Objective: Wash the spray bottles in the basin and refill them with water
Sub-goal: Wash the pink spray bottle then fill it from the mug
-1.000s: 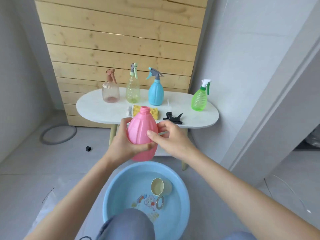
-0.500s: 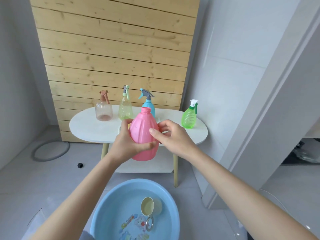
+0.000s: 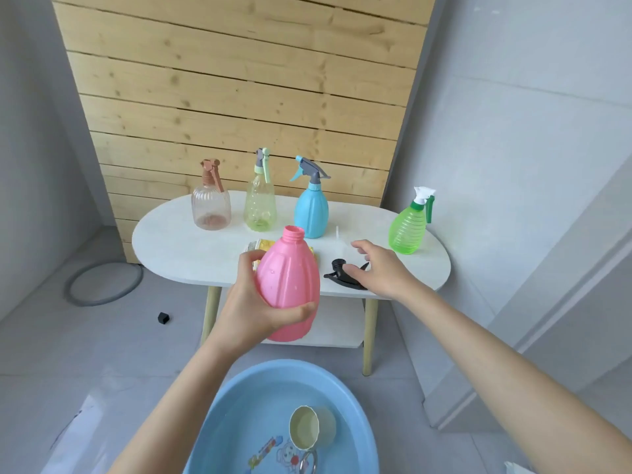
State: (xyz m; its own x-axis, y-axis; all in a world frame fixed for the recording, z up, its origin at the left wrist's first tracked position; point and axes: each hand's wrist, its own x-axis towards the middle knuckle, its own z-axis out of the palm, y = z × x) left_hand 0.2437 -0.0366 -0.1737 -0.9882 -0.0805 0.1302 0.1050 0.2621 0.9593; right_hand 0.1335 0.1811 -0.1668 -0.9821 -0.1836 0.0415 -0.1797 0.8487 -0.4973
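Accordingly, the left hand gripped the uncapped pink bottle upright just off the front edge of the table, and the right hand, fingers loose and spread, rested on the black spray head at that edge, which was best pinched by its collar and seated squarely.

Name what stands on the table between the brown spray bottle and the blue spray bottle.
A pale yellow-green spray bottle stands upright between them, as the head view shows.

Cup in basin, before table
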